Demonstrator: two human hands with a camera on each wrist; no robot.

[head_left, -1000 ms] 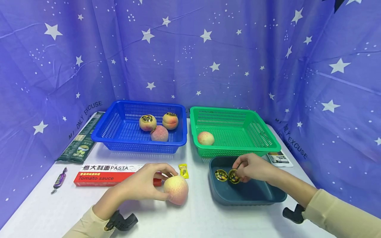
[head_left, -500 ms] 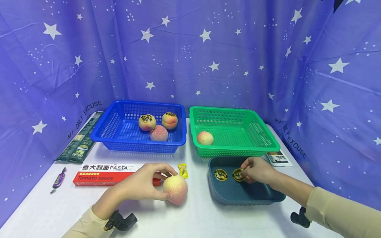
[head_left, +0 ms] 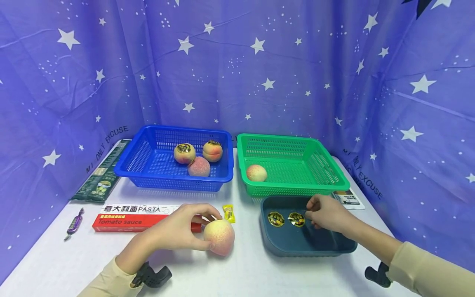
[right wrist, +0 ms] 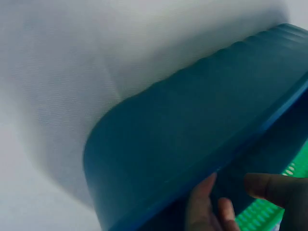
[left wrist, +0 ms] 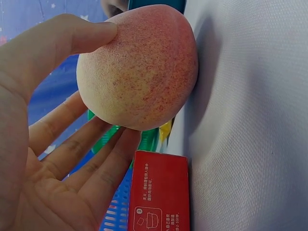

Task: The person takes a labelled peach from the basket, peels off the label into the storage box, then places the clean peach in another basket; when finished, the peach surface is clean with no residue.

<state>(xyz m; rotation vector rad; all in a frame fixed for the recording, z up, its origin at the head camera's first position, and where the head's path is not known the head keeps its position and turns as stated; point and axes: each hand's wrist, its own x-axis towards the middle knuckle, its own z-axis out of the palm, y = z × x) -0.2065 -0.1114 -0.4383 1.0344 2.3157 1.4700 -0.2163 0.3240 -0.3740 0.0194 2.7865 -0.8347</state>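
Observation:
My left hand (head_left: 187, 229) holds a yellow and pink peach (head_left: 219, 237) on the white table. In the left wrist view, the thumb presses one side of the peach (left wrist: 139, 67) and the fingers reach round behind it. Inside the dark blue-green tub (head_left: 308, 249) lie two round black and gold stickers, a left sticker (head_left: 276, 219) and a right sticker (head_left: 296, 219). My right hand (head_left: 328, 212) is over the tub, its fingertips just right of the right sticker. The right wrist view shows thumb and fingers (right wrist: 260, 185) apart, with nothing visible between them.
Behind stand a blue basket (head_left: 174, 181) with several stickered peaches and a green basket (head_left: 293, 187) with one peach (head_left: 256, 173). A red pasta box (head_left: 126, 222), a yellow candy (head_left: 229, 213), a purple candy (head_left: 75, 225) and a green packet (head_left: 100, 181) lie around.
The right sticker has come away from the left one and lies in the tub. My right hand has shifted right, off the sticker. The left hand and peach stay put.

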